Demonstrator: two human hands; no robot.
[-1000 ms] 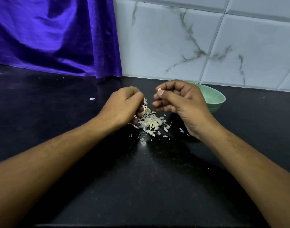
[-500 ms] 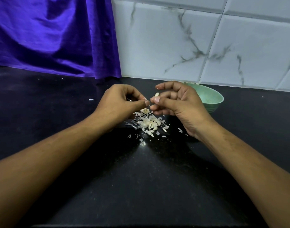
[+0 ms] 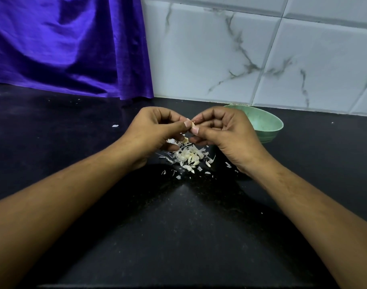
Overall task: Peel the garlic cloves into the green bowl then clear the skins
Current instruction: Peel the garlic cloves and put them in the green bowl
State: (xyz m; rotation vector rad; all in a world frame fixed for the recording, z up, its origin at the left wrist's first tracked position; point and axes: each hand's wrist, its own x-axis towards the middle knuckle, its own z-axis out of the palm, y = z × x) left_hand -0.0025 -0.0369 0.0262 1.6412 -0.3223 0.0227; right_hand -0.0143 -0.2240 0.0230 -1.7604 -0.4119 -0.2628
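Left forearm (image 3: pixel 64 201) and right forearm (image 3: pixel 303 201) angle inward and the hands meet up front. The left hand (image 3: pixel 155 132) is curled, knuckles up, thumb stretched toward the right hand (image 3: pixel 224 134). The right is curled too, fingers stacked, its thumb tip against the left thumb tip. Between the thumbs sits a small garlic clove (image 3: pixel 192 124), pinched by both hands, it seems, though fingertips hide most of it.
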